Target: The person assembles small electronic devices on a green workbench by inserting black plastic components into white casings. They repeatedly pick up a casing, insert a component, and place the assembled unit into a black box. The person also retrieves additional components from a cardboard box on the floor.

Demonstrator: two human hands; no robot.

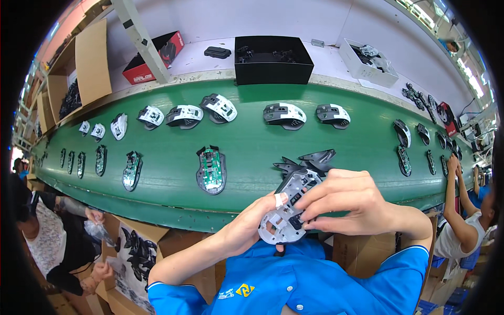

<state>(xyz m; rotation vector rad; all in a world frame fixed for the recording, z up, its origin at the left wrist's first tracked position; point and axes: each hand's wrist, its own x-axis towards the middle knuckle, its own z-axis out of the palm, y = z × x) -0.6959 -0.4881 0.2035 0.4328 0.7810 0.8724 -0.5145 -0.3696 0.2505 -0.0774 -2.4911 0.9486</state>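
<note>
My left hand (247, 223) is closed round a computer mouse shell (273, 233), white-grey inside with cut-outs and black parts, held tilted over the near belt edge. A strip of white tape wraps its thumb. My right hand (352, 202) comes in from the other side, its fingers bent in a pinch at a small black part (295, 221) on the shell; the fingertips partly hide it. Just beyond, several black winged plastic pieces (317, 159) lie on the belt. Left of the shell is a mouse base with a green circuit board (212, 170).
The green conveyor belt (247, 139) carries a far row of white-and-black mouse shells (285, 115) and a near row of bases with boards (132, 170). Behind stand an open black box (273, 71) and a white box (370, 68). Co-workers (58, 236) flank the belt on both sides.
</note>
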